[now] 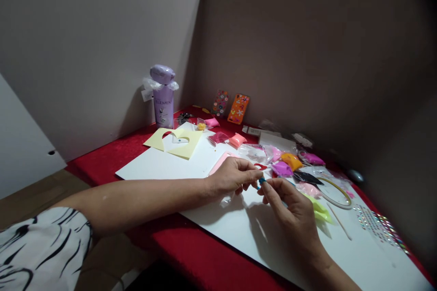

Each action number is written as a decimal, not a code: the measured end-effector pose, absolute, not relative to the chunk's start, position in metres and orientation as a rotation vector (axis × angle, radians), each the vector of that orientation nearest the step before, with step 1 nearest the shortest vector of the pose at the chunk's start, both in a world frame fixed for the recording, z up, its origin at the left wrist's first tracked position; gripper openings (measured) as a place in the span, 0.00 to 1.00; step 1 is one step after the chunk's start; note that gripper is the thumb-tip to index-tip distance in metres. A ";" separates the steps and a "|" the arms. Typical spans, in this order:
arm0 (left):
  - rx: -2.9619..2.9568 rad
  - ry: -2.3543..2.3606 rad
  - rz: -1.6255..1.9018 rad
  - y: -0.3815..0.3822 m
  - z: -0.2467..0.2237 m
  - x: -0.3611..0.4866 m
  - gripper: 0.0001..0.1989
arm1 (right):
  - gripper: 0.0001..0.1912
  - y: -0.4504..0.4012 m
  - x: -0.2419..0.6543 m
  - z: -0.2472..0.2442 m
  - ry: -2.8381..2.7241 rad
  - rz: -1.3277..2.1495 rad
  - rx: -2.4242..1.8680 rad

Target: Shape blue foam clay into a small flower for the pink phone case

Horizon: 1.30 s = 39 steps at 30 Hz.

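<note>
My left hand (232, 176) and my right hand (292, 204) meet above a white board (218, 218). Between their fingertips is a small piece of teal modelling clay (262, 181), with the fingers of both hands pinched closed on it. Its exact shape is mostly covered by my fingers. A pale pink flat piece, perhaps a phone case (220, 162), lies partly hidden behind my left hand. Just beyond the fingertips is a small red piece (260, 167). Purple (282, 169) and orange clay packets (292, 161) lie close behind my right hand.
Yellow paper with a heart cut-out (186, 151) lies at the board's far left. A purple bottle (164, 104) and two decorated phone cases (238, 108) stand behind. Rightward are a hoop (336, 202), a thin stick (339, 222) and rhinestone sheets (373, 225). Red cloth (191, 241) covers the table.
</note>
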<state>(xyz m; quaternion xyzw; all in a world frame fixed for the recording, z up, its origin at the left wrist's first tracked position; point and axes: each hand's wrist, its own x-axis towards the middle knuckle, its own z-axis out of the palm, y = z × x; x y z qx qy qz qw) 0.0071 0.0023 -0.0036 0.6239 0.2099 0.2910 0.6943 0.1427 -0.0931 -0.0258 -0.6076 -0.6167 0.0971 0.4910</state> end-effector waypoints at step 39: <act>1.529 0.480 0.636 0.002 -0.004 0.008 0.09 | 0.09 -0.093 0.144 -0.028 -1.433 0.217 -1.480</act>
